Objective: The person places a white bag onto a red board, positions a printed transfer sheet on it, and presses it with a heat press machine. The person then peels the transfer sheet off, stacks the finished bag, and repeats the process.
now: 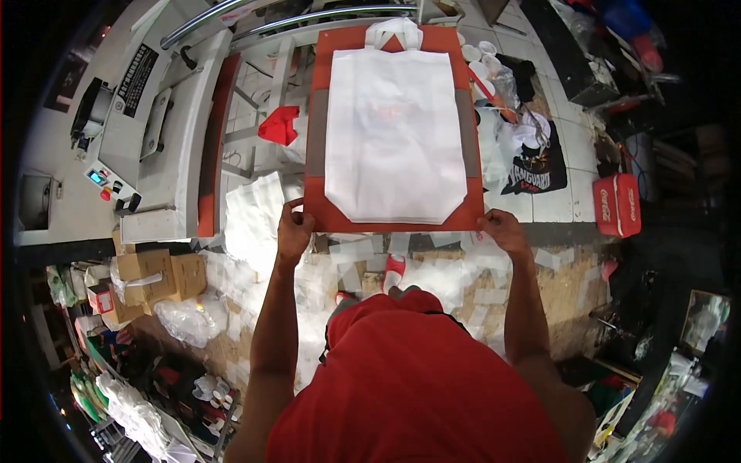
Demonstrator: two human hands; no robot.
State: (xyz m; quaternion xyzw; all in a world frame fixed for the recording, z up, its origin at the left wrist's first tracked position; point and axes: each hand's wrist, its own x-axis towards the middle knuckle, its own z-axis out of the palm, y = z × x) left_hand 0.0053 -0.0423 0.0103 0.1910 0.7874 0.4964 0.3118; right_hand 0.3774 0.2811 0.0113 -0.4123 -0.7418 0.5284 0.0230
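Observation:
A white tote bag (395, 139) lies flat on a red-brown press board (359, 226), its handles at the far end. Faint reddish print shows through the bag's upper middle. At the board's near left corner, my left hand (295, 234) is closed with its fingers curled at the edge. On the opposite near corner my right hand (505, 231) pinches the board's edge in the same way. Neither hand touches the bag.
To the left stands a large press machine (154, 154) with a control panel (108, 181). A red cloth (279, 125) and white sheets (255, 216) lie beside the board. Cardboard boxes (150, 276) are at lower left; a red cooler box (617, 204) sits at right.

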